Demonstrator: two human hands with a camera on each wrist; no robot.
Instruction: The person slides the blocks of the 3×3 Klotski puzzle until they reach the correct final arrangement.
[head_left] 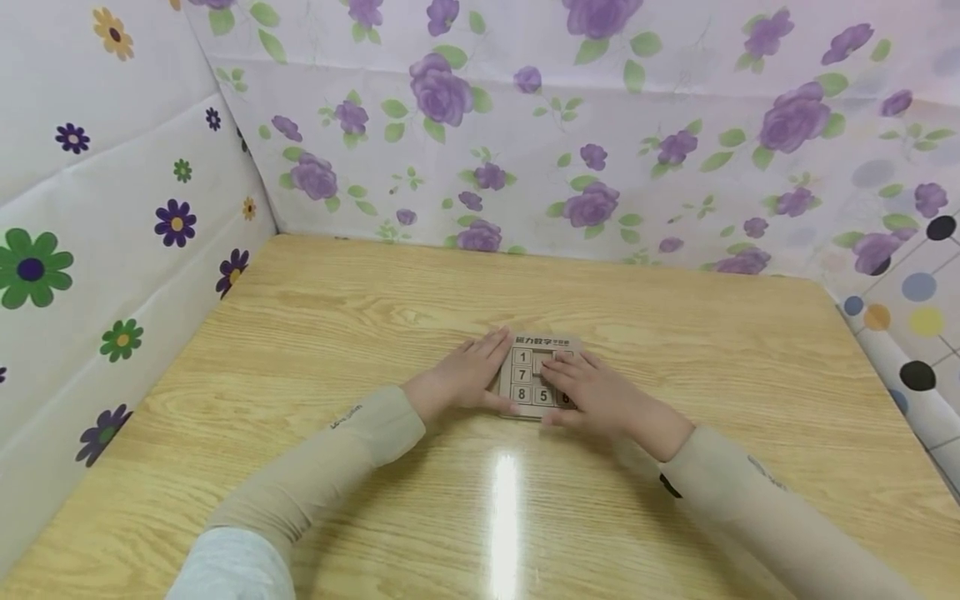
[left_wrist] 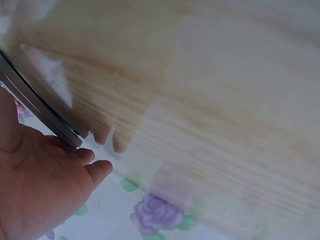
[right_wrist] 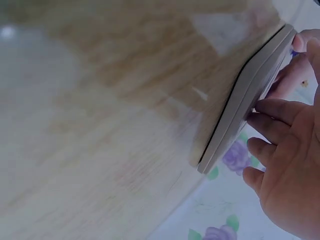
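Note:
A flat number sliding puzzle (head_left: 531, 411) lies on the table, with printed characters along its far edge. Tiles 1, 7, 8 and 5 are readable. My left hand (head_left: 468, 371) rests against the puzzle's left side, fingers stretched along it and the thumb at the near left corner. My right hand (head_left: 596, 396) reaches over the right side; its fingertips touch tiles near a recess in the upper middle, and its thumb lies by the near edge. Right-hand tiles are mostly hidden. In the right wrist view, the fingers (right_wrist: 277, 111) lie fairly straight over the puzzle's edge (right_wrist: 245, 95).
The wood-grain table (head_left: 360, 300) is glossy, with a bright reflection in front of the puzzle. A floral cloth (head_left: 525, 150) hangs along the back edge. More patterned cloth (head_left: 135, 233) borders the left side, and dotted cloth (head_left: 918, 325) the right.

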